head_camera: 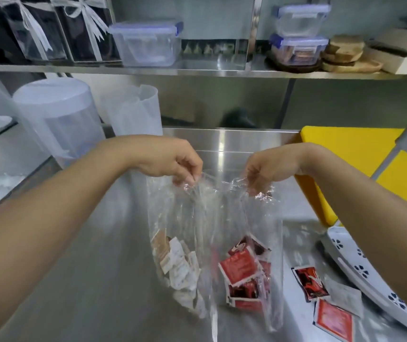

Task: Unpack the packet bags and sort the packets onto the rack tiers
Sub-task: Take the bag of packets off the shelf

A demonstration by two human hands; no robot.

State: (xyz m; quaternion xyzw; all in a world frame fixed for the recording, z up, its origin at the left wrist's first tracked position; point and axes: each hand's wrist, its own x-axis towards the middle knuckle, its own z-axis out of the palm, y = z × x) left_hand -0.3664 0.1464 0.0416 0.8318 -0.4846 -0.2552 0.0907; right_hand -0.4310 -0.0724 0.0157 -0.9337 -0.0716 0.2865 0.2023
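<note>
While both hands hold the bags aloft at centre frame, the task stands at an early stage, as judged from the layout. The left hand (170,161) has its fingers (189,177) pinched closed on the crumpled mouth of a clear plastic bag of white and brown packets (177,265). The right hand (269,169) has its fingers (255,188) pinched closed on the mouth of a second clear plastic bag of red packets (244,275). Both bags hang down toward the stainless steel counter (94,280); whether their bottoms touch it cannot be told.

Done so far:
- A few packets lie loose on the counter at lower right: a red-and-black square packet (309,283), a plain white packet (345,298) and a red packet (333,319).

Remaining:
- Both bags hold most of their contents.
- No packet is visible on the white perforated plastic rack tier (360,265) at the right edge; only part of it is in view.

Other containers:
- On the steel shelf (197,70) across the top, a clear lidded box with blue clips (145,43) appears empty.
- At upper right, two stacked clear boxes (298,33); the lower holds blurred brownish items.
- At left, a translucent lidded tub (57,117); contents cannot be told.
</note>
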